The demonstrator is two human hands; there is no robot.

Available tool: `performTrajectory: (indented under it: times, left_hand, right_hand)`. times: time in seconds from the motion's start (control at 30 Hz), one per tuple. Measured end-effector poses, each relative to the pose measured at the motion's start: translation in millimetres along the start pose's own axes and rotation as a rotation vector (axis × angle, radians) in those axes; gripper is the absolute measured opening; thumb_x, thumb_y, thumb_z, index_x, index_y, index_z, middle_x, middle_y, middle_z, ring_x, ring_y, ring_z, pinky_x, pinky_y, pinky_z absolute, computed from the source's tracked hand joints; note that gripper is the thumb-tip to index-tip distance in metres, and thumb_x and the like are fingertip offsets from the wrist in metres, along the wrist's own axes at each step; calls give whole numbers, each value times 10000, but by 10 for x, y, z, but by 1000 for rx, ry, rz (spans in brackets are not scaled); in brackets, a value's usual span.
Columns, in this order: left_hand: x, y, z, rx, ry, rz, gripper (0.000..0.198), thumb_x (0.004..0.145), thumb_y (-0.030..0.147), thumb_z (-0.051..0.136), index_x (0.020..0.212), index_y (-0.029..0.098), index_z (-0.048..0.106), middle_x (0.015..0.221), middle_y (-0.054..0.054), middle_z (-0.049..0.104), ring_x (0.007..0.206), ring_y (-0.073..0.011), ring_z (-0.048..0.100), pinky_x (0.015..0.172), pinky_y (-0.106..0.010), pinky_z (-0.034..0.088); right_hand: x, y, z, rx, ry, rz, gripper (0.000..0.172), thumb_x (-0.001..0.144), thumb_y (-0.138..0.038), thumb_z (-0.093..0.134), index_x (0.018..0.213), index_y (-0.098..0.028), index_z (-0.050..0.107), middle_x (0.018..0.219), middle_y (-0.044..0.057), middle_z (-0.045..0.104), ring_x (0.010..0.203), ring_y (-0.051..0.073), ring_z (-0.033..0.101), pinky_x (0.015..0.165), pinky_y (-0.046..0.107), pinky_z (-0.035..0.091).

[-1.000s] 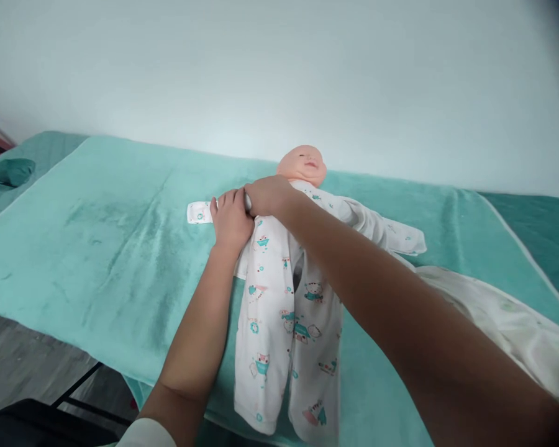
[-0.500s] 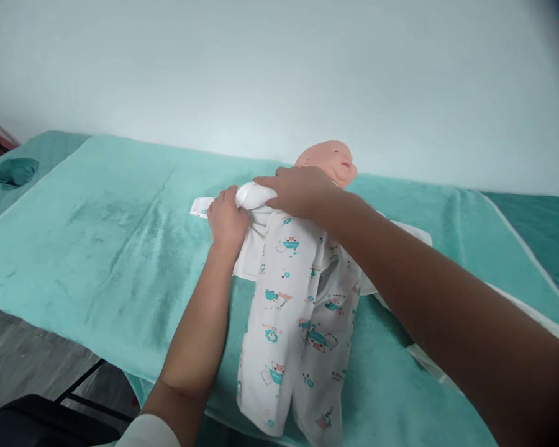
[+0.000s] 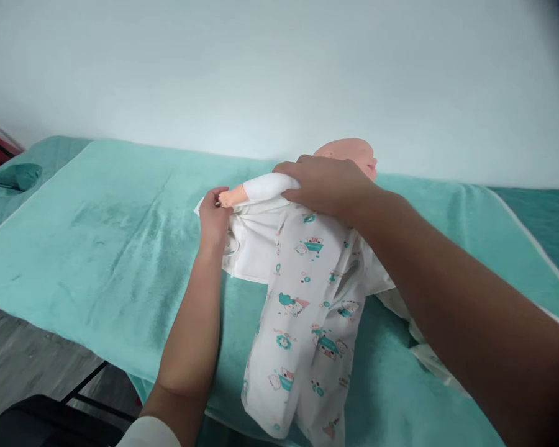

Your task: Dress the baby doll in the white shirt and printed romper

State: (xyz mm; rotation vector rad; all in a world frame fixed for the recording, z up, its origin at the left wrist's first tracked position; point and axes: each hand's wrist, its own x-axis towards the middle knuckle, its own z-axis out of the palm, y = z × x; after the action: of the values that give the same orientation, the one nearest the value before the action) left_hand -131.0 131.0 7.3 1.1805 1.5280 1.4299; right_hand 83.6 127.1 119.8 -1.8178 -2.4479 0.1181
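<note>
Doll's arm just popped out mid-frame, looks sleeve-free now, left hand pinching its end, right hand gripping higher up.

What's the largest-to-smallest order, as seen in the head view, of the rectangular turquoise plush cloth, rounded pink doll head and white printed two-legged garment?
1. Turquoise cloth
2. Printed garment
3. Doll head, partly hidden

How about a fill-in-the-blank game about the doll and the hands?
1. The doll faces the picture's ____ side.
2. The left hand touches the doll's small bare ____.
3. The right hand grips the white sleeve on the doll's ____.
4. The printed outfit has two ____ pointing toward the viewer.

Missing words: right; hand; arm; legs.
</note>
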Motion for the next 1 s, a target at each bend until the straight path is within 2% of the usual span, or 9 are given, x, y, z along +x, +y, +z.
performTrajectory:
  times: [0.13,0.2,0.37,0.5,0.6,0.67,0.8,0.87,1.0]
  left_hand:
    - [-94,76,19,549,114,352,694,765,38,541,1426,249,551,1474,-111,573,1389,-284,538,1193,-465,424]
    - [-145,113,35,752,59,419,663,826,52,530,1443,294,555,1488,-97,575,1437,-300,490,1252,-526,341]
    - [-187,132,51,983,-67,355,606,901,90,464,1453,318,568,1421,-91,644,1365,-322,541,1256,-620,310]
    - [-169,124,63,1039,-70,240,620,913,100,420,1491,293,537,1448,-123,628,1383,-339,534,1215,-629,373]
    - [-181,124,96,1041,-64,221,637,899,99,426,1514,249,503,1491,-157,596,1431,-355,501,1225,-687,326]
    - [-201,122,129,1027,-48,223,646,888,95,436,1516,239,488,1518,-167,574,1479,-349,464,1254,-728,231]
    - [-270,136,206,880,-31,316,687,832,51,465,1497,221,505,1589,-150,513,1588,-324,333,1305,-711,31]
    - [-346,189,236,687,-55,341,669,808,43,482,1449,219,559,1565,-119,549,1576,-304,362,1336,-639,89]
    - [-620,467,297,179,-248,319,457,878,187,529,1306,263,671,1418,-39,679,1388,-270,585,1232,-499,424]
  right_hand:
    - [116,-149,112,-39,-32,-3,295,896,-318,647,1183,-265,689,1021,72,691,869,265,662,765,380,456]
    - [198,-227,177,-65,-56,-12,271,905,-305,632,1166,-255,688,1053,85,702,865,270,672,750,383,462]
    - [288,-315,313,-62,-35,-42,274,882,-299,650,1145,-236,700,1109,111,726,959,295,672,794,402,498]
    - [-54,-135,436,215,297,-67,336,966,-292,530,1250,-233,699,1217,120,737,1157,312,634,944,448,516]
    - [-552,116,631,500,562,-4,358,1019,-329,444,1247,-248,708,1271,101,729,1228,281,627,1066,469,494]
    - [-873,282,813,630,695,136,363,1029,-365,439,1252,-252,702,1295,98,715,1234,262,635,1100,470,487]
    - [-1184,527,1125,581,743,320,361,982,-340,474,1252,-248,696,1275,107,722,1220,285,626,1104,522,476]
    - [-1171,605,1187,477,729,332,386,943,-281,483,1269,-246,687,1296,114,712,1248,303,599,1115,542,453]
    - [-1064,693,1188,311,690,467,450,887,-242,524,1316,-222,661,1361,134,667,1296,342,549,1157,588,381]
